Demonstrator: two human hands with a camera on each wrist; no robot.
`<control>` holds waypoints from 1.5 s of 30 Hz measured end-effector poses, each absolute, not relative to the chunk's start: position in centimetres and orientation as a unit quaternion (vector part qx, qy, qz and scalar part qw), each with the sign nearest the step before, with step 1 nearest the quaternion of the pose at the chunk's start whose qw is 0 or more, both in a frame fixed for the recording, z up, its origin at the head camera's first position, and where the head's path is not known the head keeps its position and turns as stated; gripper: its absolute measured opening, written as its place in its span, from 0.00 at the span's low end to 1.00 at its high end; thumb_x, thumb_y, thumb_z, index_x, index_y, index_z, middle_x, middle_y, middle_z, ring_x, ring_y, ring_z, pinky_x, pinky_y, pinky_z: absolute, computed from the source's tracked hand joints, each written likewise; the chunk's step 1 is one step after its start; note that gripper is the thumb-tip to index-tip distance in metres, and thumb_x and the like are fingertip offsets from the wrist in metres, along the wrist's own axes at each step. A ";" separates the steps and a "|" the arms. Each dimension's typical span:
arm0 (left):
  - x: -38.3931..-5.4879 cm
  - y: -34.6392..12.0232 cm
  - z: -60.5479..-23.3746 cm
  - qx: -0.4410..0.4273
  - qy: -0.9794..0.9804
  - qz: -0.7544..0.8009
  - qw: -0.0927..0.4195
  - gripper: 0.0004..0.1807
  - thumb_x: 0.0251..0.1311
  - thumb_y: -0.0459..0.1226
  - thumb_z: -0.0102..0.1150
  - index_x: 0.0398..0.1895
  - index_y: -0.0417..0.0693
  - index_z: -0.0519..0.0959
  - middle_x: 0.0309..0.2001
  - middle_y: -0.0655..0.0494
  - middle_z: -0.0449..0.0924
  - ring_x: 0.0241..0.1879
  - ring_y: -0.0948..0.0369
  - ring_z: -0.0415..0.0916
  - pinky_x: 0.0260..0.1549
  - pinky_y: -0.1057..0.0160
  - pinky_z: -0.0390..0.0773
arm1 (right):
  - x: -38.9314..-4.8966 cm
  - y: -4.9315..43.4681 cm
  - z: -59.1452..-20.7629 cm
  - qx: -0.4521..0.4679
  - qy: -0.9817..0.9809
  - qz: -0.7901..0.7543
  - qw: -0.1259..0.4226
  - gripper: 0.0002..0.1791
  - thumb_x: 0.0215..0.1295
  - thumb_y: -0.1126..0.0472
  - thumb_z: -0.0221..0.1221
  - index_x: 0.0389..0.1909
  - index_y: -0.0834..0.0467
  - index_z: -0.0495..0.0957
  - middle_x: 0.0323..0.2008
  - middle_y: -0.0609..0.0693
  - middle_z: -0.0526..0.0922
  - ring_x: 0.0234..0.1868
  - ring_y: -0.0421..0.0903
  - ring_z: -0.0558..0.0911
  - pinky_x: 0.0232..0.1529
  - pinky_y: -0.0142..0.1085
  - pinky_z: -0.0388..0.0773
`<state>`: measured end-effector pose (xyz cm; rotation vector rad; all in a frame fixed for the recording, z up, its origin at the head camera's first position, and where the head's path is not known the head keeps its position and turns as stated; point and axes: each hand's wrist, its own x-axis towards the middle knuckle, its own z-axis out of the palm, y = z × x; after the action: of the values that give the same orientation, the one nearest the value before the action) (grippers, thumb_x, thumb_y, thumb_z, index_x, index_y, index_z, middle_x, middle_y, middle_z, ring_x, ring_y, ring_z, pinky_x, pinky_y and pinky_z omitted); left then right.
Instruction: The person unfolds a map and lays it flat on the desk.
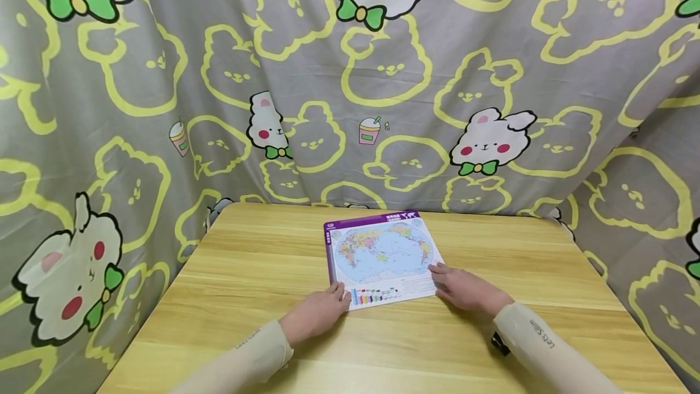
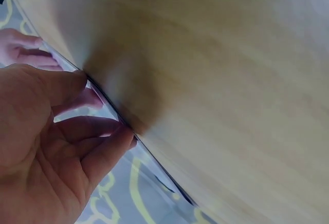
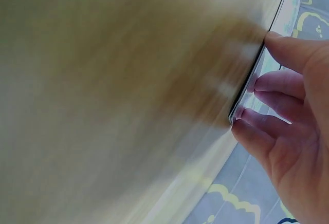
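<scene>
A flat world map (image 1: 377, 254) with a purple border lies on the wooden table, turned slightly, its coloured legend along the near side. At its near left corner my left hand (image 1: 319, 315) touches the edge with its fingertips. My right hand (image 1: 467, 289) rests against the right edge, close to the near right corner. In the left wrist view, the thumb and fingers of the left hand (image 2: 46, 142) meet the map's thin dark edge. The right wrist view has the fingertips of the right hand (image 3: 293, 126) along the edge at a corner.
The light wooden table (image 1: 251, 248) extends around the map on every side. A grey curtain (image 1: 306, 65) with rabbit drawings and yellow outlines hangs behind the table and at both sides. A small black object (image 1: 500, 343) shows beneath the right sleeve.
</scene>
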<state>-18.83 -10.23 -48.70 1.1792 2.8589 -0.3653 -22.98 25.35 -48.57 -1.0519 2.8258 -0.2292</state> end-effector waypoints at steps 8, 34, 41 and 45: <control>-18.1 -9.8 -48.7 0.397 0.908 -0.134 -0.008 0.19 0.70 0.36 0.44 0.62 0.46 0.73 0.61 0.42 0.70 0.61 0.51 0.68 0.50 0.60 0.77 | -23.5 25.9 -48.6 -0.341 0.934 -0.080 0.071 0.24 0.69 0.60 0.54 0.61 0.67 0.70 0.65 0.62 0.67 0.65 0.62 0.64 0.62 0.54 0.63; -16.1 -7.5 -48.2 0.429 0.888 -0.163 -0.016 0.19 0.69 0.39 0.46 0.61 0.50 0.72 0.61 0.46 0.71 0.60 0.55 0.69 0.45 0.64 0.79 | -24.9 27.6 -48.9 -0.369 0.925 -0.084 0.027 0.20 0.65 0.67 0.56 0.57 0.71 0.72 0.60 0.66 0.70 0.61 0.65 0.68 0.58 0.55 0.68; -16.0 -7.4 -48.1 0.426 0.893 -0.144 -0.006 0.19 0.70 0.39 0.45 0.62 0.50 0.72 0.62 0.46 0.70 0.61 0.55 0.68 0.47 0.63 0.79 | -25.0 27.7 -48.9 -0.380 0.921 -0.081 0.013 0.20 0.64 0.68 0.57 0.56 0.71 0.73 0.58 0.68 0.71 0.60 0.66 0.69 0.57 0.55 0.69; -16.5 -7.8 -48.3 0.436 0.893 -0.110 0.000 0.19 0.71 0.41 0.44 0.62 0.49 0.73 0.61 0.47 0.71 0.61 0.55 0.68 0.52 0.62 0.75 | -25.0 27.8 -49.2 -0.380 0.923 -0.061 -0.006 0.19 0.64 0.67 0.57 0.55 0.70 0.74 0.58 0.67 0.72 0.59 0.65 0.70 0.55 0.55 0.70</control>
<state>-16.47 -7.77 -48.35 1.3687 2.8054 -0.3467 -25.02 27.76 -49.23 -1.1969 2.9105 -0.1908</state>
